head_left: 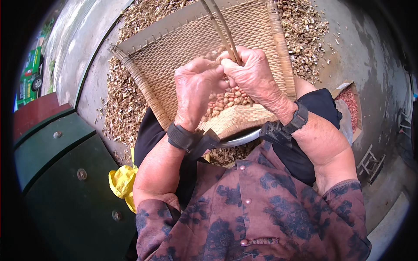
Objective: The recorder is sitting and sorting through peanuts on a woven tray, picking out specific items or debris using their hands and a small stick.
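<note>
A woven winnowing basket (196,42) rests on my lap, with shelled and unshelled peanuts (228,99) gathered at its near end. Above them my two hands meet at the fingertips. My left hand (199,81) pinches what looks like a peanut pod (213,64), blurred at the fingertips. My right hand (249,70) holds two thin wooden sticks (225,31), joined or crossing under the palm, which point away from me; its thumb and forefinger touch the same pod or another small piece. Both wrists wear black straps.
Peanut shells (125,104) are heaped on the concrete floor around the basket. A box of reddish peanut kernels (348,101) stands to the right, near a small metal-framed stool (370,163). A yellow plastic bag (122,182) and a dark green metal door (68,195) are at the left.
</note>
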`<state>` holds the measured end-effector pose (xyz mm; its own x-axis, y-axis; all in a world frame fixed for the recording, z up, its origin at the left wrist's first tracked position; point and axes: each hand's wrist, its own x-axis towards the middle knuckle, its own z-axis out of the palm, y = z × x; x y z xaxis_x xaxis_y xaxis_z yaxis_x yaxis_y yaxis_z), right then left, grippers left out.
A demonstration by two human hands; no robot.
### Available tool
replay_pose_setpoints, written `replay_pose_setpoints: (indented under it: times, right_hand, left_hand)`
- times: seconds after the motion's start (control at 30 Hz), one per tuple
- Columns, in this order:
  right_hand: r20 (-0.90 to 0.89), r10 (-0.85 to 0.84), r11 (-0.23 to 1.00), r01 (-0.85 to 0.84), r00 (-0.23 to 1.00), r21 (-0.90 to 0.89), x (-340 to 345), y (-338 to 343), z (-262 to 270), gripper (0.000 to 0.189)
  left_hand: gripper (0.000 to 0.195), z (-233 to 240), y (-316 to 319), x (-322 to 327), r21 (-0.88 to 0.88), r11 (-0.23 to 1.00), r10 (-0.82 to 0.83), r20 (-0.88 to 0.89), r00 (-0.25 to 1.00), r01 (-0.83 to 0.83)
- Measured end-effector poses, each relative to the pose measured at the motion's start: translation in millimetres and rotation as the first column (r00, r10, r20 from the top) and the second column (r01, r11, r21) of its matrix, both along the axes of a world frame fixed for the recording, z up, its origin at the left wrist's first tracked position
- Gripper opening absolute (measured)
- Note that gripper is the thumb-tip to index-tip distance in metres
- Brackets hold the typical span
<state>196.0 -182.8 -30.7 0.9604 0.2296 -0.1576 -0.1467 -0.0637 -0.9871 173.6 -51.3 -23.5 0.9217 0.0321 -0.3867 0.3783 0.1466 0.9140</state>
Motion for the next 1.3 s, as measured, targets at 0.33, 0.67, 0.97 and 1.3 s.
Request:
replay_pose_setpoints:
  times: [0.33, 0.67, 0.97, 1.3]
  right_hand:
    - [-0.21, -0.015, 0.955, 0.076, 0.978, 0.286, -2, 1, -1, 0.009]
    - [-0.285, 0.034, 0.921, 0.081, 0.958, 0.381, 7, -2, -1, 0.013]
    - [0.351, 0.104, 0.977, -0.031, 0.93, -0.209, 9, -4, 2, 0.013]
    - [0.371, 0.081, 0.981, -0.007, 0.925, -0.196, 10, -8, -2, 0.014]
  left_hand:
    - [0.008, 0, 3, 0, -0.102, 0.994, 0.028, -0.021, 0.999, -0.03]
    - [0.013, 0, 13, 9, -0.331, 0.941, 0.032, -0.139, 0.99, -0.077]
    - [0.015, -1, 20, 10, 0.062, 0.998, -0.024, 0.103, 0.994, 0.017]
    - [0.013, 0, 21, 13, 0.061, 0.994, -0.092, 0.092, 0.991, 0.087]
